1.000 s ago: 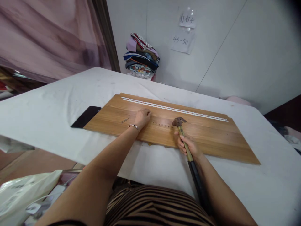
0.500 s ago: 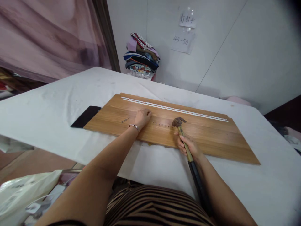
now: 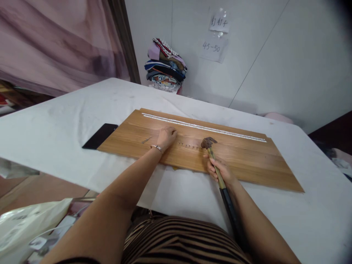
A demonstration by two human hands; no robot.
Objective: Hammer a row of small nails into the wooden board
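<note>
A wooden board (image 3: 247, 157) lies on the white-covered table. My left hand (image 3: 166, 138) rests on its left half, fingers pinched together; whatever lies between the fingertips is too small to make out. My right hand (image 3: 220, 169) is wrapped round the handle of a claw hammer (image 3: 209, 142), whose rusty head is over the board's middle. Between the two hands runs a row of several small nails (image 3: 189, 146) standing in the board. A few loose nails (image 3: 146, 140) lie left of my left hand. Two white strips (image 3: 203, 127) run along the board's far side.
A black flat object (image 3: 101, 136) touches the board's left end on the white table (image 3: 55, 121). Folded clothes (image 3: 165, 66) are stacked by the wall behind. Paper signs (image 3: 211, 49) hang on the wall. At the lower left are a pale bag (image 3: 30, 227) and a cable.
</note>
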